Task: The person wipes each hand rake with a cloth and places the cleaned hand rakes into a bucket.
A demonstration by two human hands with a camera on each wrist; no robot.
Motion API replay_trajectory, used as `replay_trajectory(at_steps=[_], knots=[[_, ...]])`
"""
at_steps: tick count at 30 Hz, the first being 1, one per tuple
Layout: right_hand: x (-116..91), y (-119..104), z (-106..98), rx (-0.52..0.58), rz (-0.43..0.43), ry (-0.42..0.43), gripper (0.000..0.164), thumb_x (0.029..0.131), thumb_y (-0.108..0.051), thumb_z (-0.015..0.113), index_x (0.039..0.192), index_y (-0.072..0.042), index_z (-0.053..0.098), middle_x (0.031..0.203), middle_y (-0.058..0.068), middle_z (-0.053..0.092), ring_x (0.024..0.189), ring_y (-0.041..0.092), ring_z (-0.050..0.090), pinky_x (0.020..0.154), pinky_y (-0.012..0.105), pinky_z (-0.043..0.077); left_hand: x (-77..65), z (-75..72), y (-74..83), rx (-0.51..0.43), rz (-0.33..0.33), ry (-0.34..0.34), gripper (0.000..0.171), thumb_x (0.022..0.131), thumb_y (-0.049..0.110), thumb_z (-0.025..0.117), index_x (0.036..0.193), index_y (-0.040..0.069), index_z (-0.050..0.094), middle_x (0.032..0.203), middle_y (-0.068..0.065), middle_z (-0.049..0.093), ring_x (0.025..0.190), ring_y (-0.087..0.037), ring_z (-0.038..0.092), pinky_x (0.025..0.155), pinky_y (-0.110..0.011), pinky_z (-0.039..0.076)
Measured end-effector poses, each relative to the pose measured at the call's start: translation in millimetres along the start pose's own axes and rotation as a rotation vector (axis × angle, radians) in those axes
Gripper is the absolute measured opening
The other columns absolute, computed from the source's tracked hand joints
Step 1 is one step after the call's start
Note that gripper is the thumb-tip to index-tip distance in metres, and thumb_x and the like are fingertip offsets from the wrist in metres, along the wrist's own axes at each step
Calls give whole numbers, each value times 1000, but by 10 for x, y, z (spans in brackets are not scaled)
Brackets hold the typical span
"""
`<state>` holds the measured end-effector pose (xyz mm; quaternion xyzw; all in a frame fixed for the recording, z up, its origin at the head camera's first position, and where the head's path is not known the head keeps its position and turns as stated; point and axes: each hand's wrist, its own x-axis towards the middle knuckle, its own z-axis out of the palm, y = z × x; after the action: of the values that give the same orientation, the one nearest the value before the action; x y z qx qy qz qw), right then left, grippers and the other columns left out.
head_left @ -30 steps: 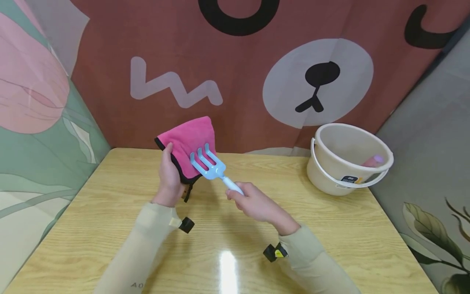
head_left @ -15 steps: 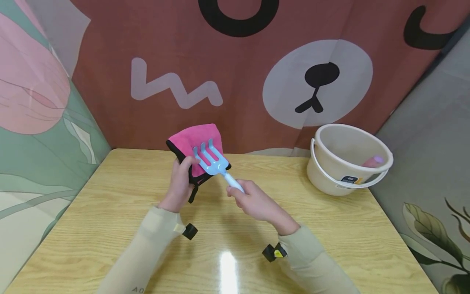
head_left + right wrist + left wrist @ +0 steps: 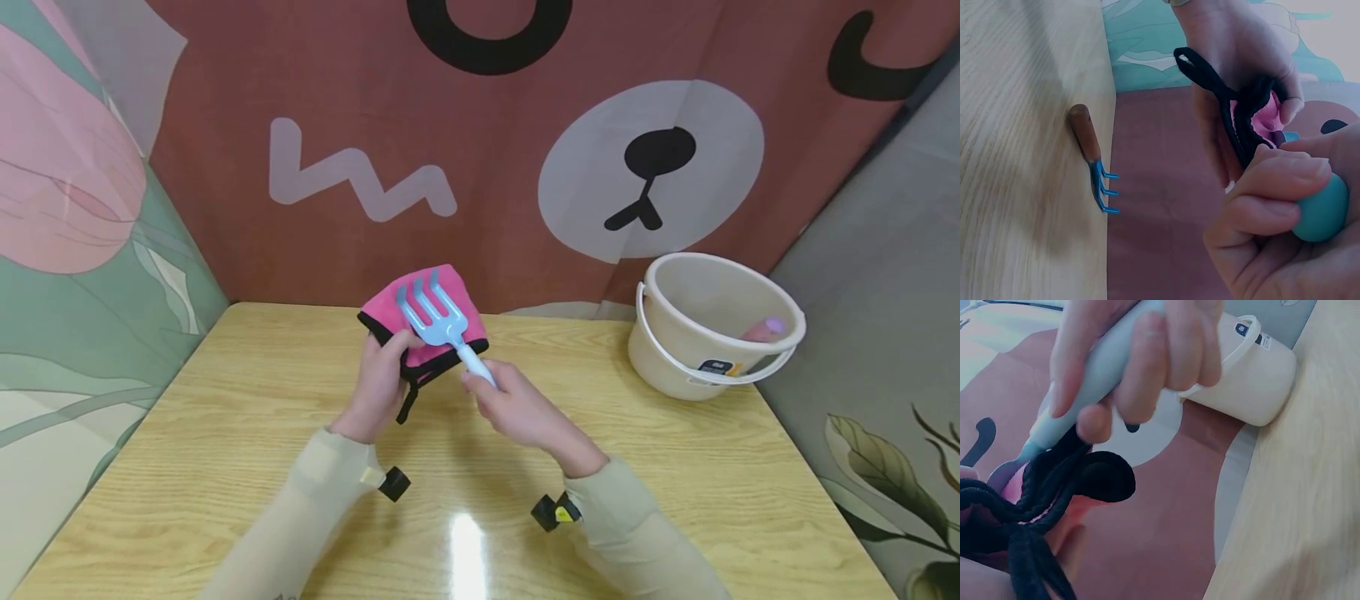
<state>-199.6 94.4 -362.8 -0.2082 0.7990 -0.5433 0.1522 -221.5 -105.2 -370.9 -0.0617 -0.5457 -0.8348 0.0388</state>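
Note:
In the head view my right hand [image 3: 517,408] grips the pale handle of a light blue hand fork [image 3: 444,325], tines upward. The rounded blue handle end [image 3: 1322,209] pokes from my fist in the right wrist view. My left hand [image 3: 378,387] holds a pink cloth [image 3: 386,306] with black edging and a black loop [image 3: 1029,562]. The cloth lies behind the fork's head and tines, and the left thumb reaches the head's near edge. The left fingers behind the cloth are mostly hidden in the head view.
A cream bucket [image 3: 675,367] stands at the table's back right, holding a pink item with a purple end [image 3: 765,330]. The right wrist view shows another hand fork [image 3: 1088,137], wooden-handled with blue tines, lying on the table [image 3: 1016,187]. Printed fabric [image 3: 510,233] hangs behind.
My left hand and the cloth have moved rightward, and the cloth has dropped a little behind the fork. The left thumb has come over to the fork's head. My right hand has barely moved.

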Motion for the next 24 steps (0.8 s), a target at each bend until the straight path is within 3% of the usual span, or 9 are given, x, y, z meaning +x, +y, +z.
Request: replay_trajectory(at_steps=[5,13,19,24], knots=[[15,-7,-19,10,-14,31,30,110,-29,44,105,-2,57,61,0,40,47,14,34,44,24,28,-45,22,-33,79,-39,-34,20,90,7,55,110,5,51,106,-9,60,90,-18,61,74,-27,51],[8,-21,-42,23,-13,49,32,110,-32,44,107,-1,56,61,1,39,47,14,32,44,25,27,-62,30,-57,148,-64,-62,28,90,13,55,116,5,49,117,-13,56,101,-26,57,83,-32,51],[-2,-23,-51,34,-20,63,31,110,-29,45,107,0,57,60,1,39,47,14,32,44,24,27,-46,26,-79,140,-82,-93,31,94,18,55,122,5,50,121,-12,57,105,-26,57,87,-33,50],[2,-31,-64,33,-43,76,30,110,-27,44,106,0,56,58,0,38,47,14,33,45,25,28,-78,67,-123,132,-83,-170,34,98,24,56,126,5,54,123,-12,60,107,-24,61,92,-34,51]])
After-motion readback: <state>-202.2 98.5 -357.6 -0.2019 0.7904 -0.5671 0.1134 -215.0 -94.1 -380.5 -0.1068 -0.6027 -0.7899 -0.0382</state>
